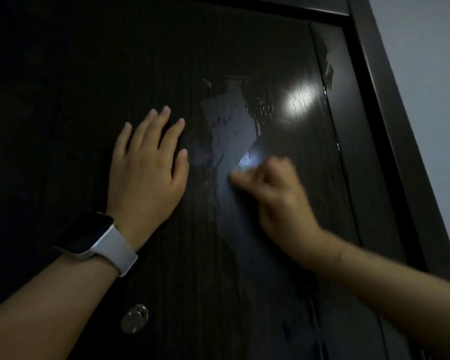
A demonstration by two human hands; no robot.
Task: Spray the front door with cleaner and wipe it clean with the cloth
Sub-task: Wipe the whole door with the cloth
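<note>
two forearms reach up to a dark front door point(89, 74).

the left hand point(147, 165), a watch point(89, 237) on its wrist, lies flat on the door with fingers straight and spread. the blurred right hand point(273, 188) is curled against the wet, streaked patch point(231, 120); whether it grasps a cloth cannot be told.

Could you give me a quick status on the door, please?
Left hand flat on door. Right hand curled, blurred; cloth not discernible. Wet streaks above it. Nothing in the way.
</note>
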